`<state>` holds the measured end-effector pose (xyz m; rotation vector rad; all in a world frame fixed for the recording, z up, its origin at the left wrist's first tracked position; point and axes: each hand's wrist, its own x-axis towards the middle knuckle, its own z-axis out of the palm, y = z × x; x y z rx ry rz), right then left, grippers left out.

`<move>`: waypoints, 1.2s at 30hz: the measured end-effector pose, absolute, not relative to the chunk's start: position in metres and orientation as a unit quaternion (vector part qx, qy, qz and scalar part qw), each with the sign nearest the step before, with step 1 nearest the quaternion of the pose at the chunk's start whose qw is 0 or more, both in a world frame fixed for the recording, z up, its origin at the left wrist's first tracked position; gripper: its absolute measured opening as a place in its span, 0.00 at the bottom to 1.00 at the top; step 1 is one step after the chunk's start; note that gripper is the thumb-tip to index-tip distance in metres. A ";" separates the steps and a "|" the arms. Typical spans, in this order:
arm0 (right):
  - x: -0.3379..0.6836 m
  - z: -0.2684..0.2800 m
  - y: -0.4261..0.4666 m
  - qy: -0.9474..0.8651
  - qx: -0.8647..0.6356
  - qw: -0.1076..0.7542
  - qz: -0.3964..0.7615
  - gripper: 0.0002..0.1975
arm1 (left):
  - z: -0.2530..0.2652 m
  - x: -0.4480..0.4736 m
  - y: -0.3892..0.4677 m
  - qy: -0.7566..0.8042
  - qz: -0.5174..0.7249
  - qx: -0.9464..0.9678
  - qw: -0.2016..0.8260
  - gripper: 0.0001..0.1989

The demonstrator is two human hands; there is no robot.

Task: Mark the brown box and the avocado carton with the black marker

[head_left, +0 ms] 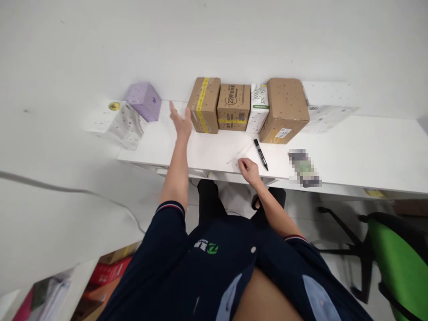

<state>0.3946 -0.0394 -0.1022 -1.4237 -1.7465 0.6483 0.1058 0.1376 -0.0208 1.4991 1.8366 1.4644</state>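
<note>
My left hand [181, 125] reaches over the white table with its fingers spread, holding nothing. It is right beside a brown carton with yellow tape [203, 107], and I cannot tell whether the thumb touches it. A purple box [145, 100] stands to the left of that hand. Near the table's front edge rests my right hand [249, 170], its fingers curled together with no object showing in them. A black marker [261, 155] lies just beyond it, to the right.
Along the wall stand a printed carton [233, 107], a slim white box [258, 109], a larger carton [286, 109] and a white box [326, 104]. Another white box [123, 125] is at the left end. A blurred-out phone-like object [305, 168] lies right. A green chair [397, 258] stands below.
</note>
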 end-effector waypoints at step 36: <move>0.392 -0.103 -0.040 -0.620 -0.577 0.453 0.278 0.21 | -0.029 0.084 -0.077 0.717 0.466 0.518 0.022 0.28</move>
